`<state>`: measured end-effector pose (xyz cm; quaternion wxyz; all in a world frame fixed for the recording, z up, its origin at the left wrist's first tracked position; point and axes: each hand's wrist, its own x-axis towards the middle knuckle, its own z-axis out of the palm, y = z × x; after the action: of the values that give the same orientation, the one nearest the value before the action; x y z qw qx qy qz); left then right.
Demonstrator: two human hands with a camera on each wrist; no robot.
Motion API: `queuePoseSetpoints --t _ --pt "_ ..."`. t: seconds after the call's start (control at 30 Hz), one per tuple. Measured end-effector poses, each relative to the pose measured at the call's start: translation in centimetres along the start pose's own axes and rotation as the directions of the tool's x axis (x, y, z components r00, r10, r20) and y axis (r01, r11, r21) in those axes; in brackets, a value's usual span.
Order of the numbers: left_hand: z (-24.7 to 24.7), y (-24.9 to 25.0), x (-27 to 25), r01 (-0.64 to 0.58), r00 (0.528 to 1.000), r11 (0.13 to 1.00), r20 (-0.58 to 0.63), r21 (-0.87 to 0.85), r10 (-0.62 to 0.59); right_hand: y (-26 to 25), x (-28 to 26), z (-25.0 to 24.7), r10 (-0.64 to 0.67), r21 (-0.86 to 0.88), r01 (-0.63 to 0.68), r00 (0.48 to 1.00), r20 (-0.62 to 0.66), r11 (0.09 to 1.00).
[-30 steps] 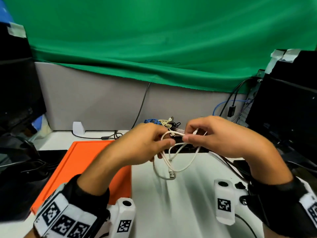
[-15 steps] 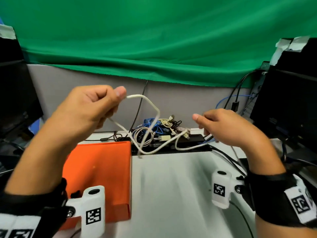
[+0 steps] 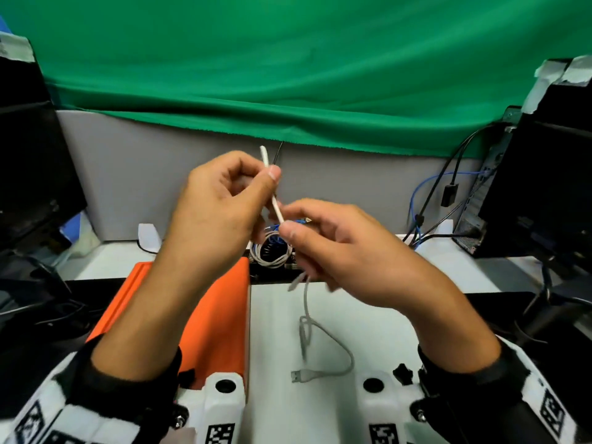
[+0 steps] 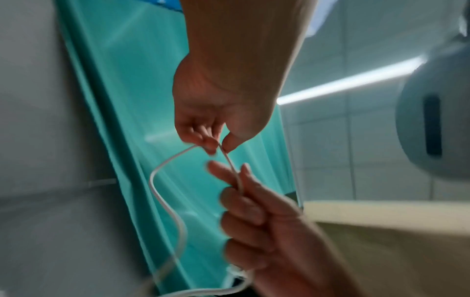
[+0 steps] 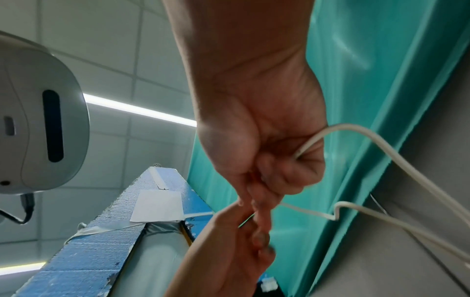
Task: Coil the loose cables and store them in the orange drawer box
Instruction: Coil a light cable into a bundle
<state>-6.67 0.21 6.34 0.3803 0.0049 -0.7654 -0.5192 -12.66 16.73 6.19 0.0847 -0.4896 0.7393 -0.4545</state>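
Note:
Both hands hold one thin white cable point(image 3: 277, 210) above the desk. My left hand point(image 3: 270, 177) pinches it between thumb and forefinger, a short end sticking up past the thumb. Just below and to the right, my right hand point(image 3: 286, 227) grips the same cable, and more of it runs through the curled fingers. The rest hangs down to the white desk, ending in a USB plug point(image 3: 298, 376). The orange drawer box point(image 3: 221, 315) lies under my left forearm. In the left wrist view the left hand point(image 4: 218, 147) pinches the cable point(image 4: 157, 191). In the right wrist view the cable point(image 5: 381, 144) leaves the right hand point(image 5: 257, 201).
A tangle of white, blue and black cables point(image 3: 272, 251) lies at the back of the desk by the grey partition point(image 3: 128, 174). Dark monitors stand at the left point(image 3: 28, 161) and right point(image 3: 544, 174). Black and blue wires point(image 3: 429, 200) hang at the right rear.
The hands, wide apart half a second ago with the left raised high, have come together at the middle. The cable's slack now hangs down onto the desk.

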Motion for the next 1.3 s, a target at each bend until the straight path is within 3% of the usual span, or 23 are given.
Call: queuePoseSetpoints --t 0.07,0.1,0.2,0.27,0.4,0.5,0.6,0.73,0.8,0.83,0.87,0.9,0.93,0.97,1.03,1.1,1.17,1.23,1.3 --pt "-0.5 -0.5 0.1 -0.134 0.977 0.947 -0.121 0.292 0.176 -0.1 -0.3 -0.8 -0.069 -0.096 0.066 0.997 -0.035 0.993" --pt "-0.6 -0.5 0.1 -0.186 0.967 0.913 -0.095 0.362 0.235 -0.2 -0.4 -1.3 -0.095 -0.115 0.091 0.995 -0.029 0.989" --pt "-0.5 -0.4 0.2 -0.244 0.949 0.947 0.253 0.209 0.188 -0.2 -1.0 -2.7 -0.117 -0.022 0.118 0.993 0.023 0.993" --pt "-0.2 -0.4 0.0 -0.119 0.889 0.993 0.444 -0.014 0.113 0.0 -1.5 -3.7 -0.146 0.068 0.145 0.989 0.008 0.987" --pt "-0.6 -0.7 -0.1 0.171 0.838 0.954 0.545 -0.246 -0.01 1.4 -2.0 -6.4 -0.099 0.069 0.112 0.979 -0.178 0.991" --pt "-1.7 -1.0 0.2 0.312 0.775 0.892 0.63 -0.326 -0.041 2.6 -2.3 -8.2 -0.051 0.094 0.091 0.929 -0.366 0.991" --pt "-2.2 -1.1 0.4 0.406 0.739 0.779 0.673 -0.479 0.029 3.9 -1.9 -9.2 0.001 0.08 0.052 0.834 -0.553 0.995" --pt "-2.8 -1.4 1.0 0.558 0.681 0.518 0.715 -0.648 0.16 5.2 -1.3 -9.9 0.009 0.004 -0.01 0.663 -0.748 1.0" --pt "-3.1 -1.2 1.2 0.621 0.665 0.377 0.716 -0.687 0.212 5.6 -1.2 -9.9 0.007 -0.075 -0.102 0.633 -0.774 0.992" --pt "-3.0 -1.0 1.2 0.616 0.681 0.347 0.699 -0.707 0.217 5.7 -1.1 -9.7 0.024 -0.137 -0.194 0.653 -0.757 0.971" --pt "-2.8 -0.9 1.0 0.587 0.71 0.365 0.676 -0.723 0.198 5.8 -1.0 -9.6 0.06 -0.211 -0.306 0.684 -0.727 0.928" --pt "-2.4 -0.6 0.8 0.539 0.748 0.443 0.649 -0.717 0.14 5.7 -0.9 -9.3 0.102 -0.304 -0.421 0.71 -0.697 0.855" --pt "-2.0 -0.3 0.5 0.477 0.79 0.573 0.611 -0.666 0.053 5.3 -0.9 -8.8 0.124 -0.403 -0.506 0.725 -0.677 0.763" --pt "-1.4 -0.1 0.2 0.413 0.826 0.721 0.563 -0.556 -0.039 4.4 -0.9 -8.1 0.103 -0.477 -0.519 0.746 -0.658 0.709" --pt "-0.2 0.1 -0.4 0.276 0.863 0.926 0.491 -0.26 -0.119 2.1 -1.2 -6.4 -0.051 -0.561 -0.326 0.831 -0.553 0.761" --pt "0.7 0.2 -0.7 0.123 0.892 0.99 0.446 -0.07 -0.08 -1.0 -1.7 -3.9 -0.066 -0.455 -0.12 0.925 -0.373 0.883" --pt "1.0 0.1 -0.7 0.004 0.921 0.999 0.388 0.035 -0.018 -2.0 -1.5 -1.9 -0.012 -0.379 -0.055 0.985 -0.174 0.924" --pt "0.8 -0.2 -0.7 0.014 0.924 0.998 0.38 0.06 -0.035 -1.2 -0.9 -1.3 -0.04 -0.418 -0.015 0.991 -0.124 0.908" --pt "0.9 -0.1 -0.9 0.139 0.908 0.989 0.404 -0.041 -0.11 -0.6 -0.5 -1.9 -0.054 -0.361 -0.003 0.987 -0.15 0.933"
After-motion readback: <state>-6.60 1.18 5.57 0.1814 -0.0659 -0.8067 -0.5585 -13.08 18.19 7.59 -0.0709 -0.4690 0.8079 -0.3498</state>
